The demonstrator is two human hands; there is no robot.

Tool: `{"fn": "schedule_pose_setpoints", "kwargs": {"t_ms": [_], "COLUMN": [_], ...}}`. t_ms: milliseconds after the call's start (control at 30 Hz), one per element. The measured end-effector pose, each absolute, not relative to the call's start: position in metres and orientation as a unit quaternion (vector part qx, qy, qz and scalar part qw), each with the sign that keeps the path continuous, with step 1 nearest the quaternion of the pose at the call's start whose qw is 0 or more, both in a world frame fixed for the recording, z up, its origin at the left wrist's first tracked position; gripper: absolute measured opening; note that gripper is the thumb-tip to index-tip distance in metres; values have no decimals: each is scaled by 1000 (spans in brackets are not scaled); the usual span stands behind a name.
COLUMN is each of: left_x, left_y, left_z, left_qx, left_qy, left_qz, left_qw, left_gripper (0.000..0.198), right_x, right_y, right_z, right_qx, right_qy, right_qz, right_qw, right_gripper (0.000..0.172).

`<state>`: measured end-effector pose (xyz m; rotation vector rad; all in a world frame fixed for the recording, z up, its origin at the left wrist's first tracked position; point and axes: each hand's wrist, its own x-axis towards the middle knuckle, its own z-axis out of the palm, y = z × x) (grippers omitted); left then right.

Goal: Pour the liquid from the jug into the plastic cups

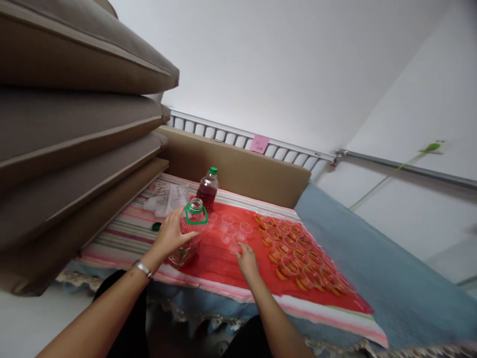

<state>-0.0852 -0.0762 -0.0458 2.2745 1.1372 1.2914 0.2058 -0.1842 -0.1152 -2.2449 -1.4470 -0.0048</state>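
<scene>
My left hand (170, 233) is wrapped around the upper part of a clear plastic bottle (183, 256), thumb and fingers on either side. The bottle stands upright and uncapped, with a green ring handle (201, 222) at its neck. My right hand (247, 262) pinches the rim of a clear plastic cup (234, 246) on a red sheet (216, 258). Several more clear cups (228, 219) stand just behind it; they look empty. To the right are rows of cups (288, 268) holding something orange.
Behind the held bottle stands a green-capped bottle (207, 191) of dark red liquid. A dark green cap (156, 226) and clear plastic bags (167, 199) lie on the striped cloth (122, 233). Stacked brown cushions (85, 124) rise at the left. A brown panel (238, 164) borders the back.
</scene>
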Motion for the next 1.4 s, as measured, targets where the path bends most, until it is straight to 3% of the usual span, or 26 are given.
{"fn": "schedule_pose_setpoints", "kwargs": {"t_ms": [100,300,433,533,767,867,967,1067,1267,1400], "left_x": [-86,-84,-84,-84,-81,-84,-95,-113,-141,-142], "left_y": [-74,-72,-74,-76,-82,-82,-80,-80,-96,-114], "left_z": [-48,-51,-51,-50,-49,-46,-47,-60,-108,-126], "left_qx": [787,782,772,766,750,742,718,650,474,423], "left_qy": [398,394,391,389,379,357,344,377,475,462], "left_qz": [447,452,464,472,480,484,489,503,511,488], "left_qw": [148,170,187,199,251,296,357,426,537,608], "left_gripper": [85,88,90,91,93,92,94,84,42,32], "right_x": [200,178,172,172,97,60,49,61,88,78], "right_y": [-176,-186,-191,-193,-189,-176,-164,-161,-158,-148], "right_z": [-119,-122,-121,-99,5,26,22,12,25,43], "right_qx": [-818,-799,-792,-795,-558,-507,-548,-581,-594,-563], "right_qy": [-532,-559,-568,-563,-710,-765,-765,-746,-573,-462], "right_qz": [23,48,55,39,-67,-76,-95,-70,181,277], "right_qw": [219,218,216,221,424,390,325,319,535,626], "right_gripper": [20,18,17,27,30,26,22,36,52,51]}}
